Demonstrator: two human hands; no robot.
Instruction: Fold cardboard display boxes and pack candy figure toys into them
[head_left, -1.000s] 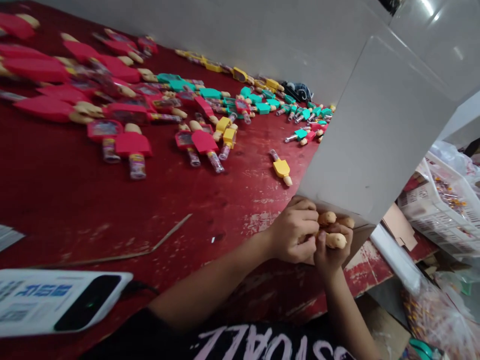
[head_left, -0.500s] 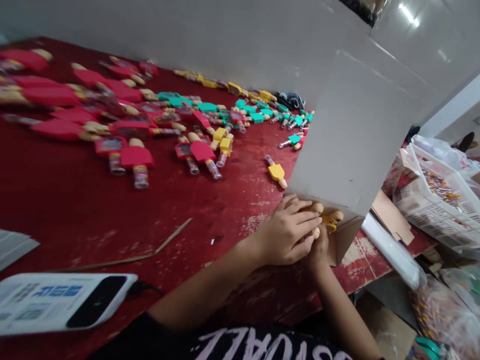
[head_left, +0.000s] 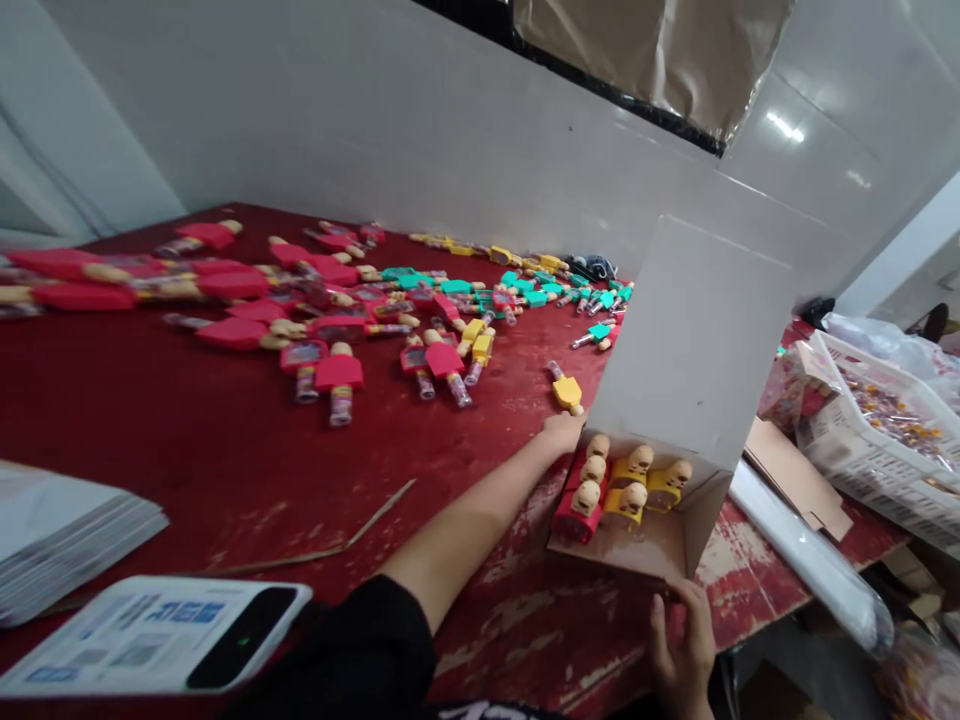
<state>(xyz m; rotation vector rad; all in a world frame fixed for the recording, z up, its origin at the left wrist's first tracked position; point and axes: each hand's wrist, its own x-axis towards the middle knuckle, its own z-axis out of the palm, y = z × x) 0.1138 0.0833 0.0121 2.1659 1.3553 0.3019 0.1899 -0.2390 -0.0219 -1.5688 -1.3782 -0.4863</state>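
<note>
My left hand (head_left: 564, 432) reaches along the left side of an open cardboard box (head_left: 637, 560), close to the cream-coloured head end of a yellow toy (head_left: 568, 390) lying on the table. Its fingers are mostly hidden, so I cannot tell whether they touch the toy. Inside the box stand several toys with cream heads: red ones (head_left: 581, 525) in a row on the left, yellow ones (head_left: 624, 507) beside them. At the box's lower front edge is my right hand (head_left: 686, 640), thumb apart from the fingers, with nothing held. The tall white lid (head_left: 690, 330) stands raised.
Red toys (head_left: 240, 333) spread across the red table (head_left: 262, 490), with green ones (head_left: 457, 287) farther back. At left are a stack of flat card (head_left: 75, 540) and a white device (head_left: 157, 635). A white basket (head_left: 847, 420) and plastic roll (head_left: 810, 550) stand right.
Both hands have come out of the box. My left hand has moved up and left toward the loose yellow toy, my right down to the front edge. The view has shifted.
</note>
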